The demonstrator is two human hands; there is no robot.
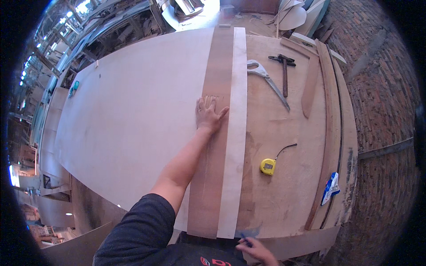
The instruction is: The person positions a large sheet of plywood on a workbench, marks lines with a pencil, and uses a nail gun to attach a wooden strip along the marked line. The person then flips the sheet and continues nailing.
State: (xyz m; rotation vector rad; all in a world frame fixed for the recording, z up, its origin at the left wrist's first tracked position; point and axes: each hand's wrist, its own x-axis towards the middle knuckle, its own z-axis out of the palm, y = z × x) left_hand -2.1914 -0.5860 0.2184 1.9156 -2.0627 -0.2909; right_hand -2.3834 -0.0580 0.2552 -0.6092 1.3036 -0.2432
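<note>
My left hand [211, 116] lies flat with fingers spread on a long brown board [206, 186]. Its thumb reaches toward the board's right edge. This board rests on a large pale plywood sheet [133, 102], and a narrow pale strip [233, 177] runs along its right side. At the near edge of the table, my right hand [258, 252] is closed around a slim dark blue pen [246, 240], close to the near end of the strip. Part of the right hand is cut off by the lower rim.
Right of the strip, the worktable [284, 199] holds a yellow tape measure [267, 166], a handsaw [270, 84], a hammer [285, 75], an L-shaped wooden piece [313, 75] and a blue-white packet [330, 188]. A green tool [74, 88] lies far left. A brick wall [386, 115] stands at right.
</note>
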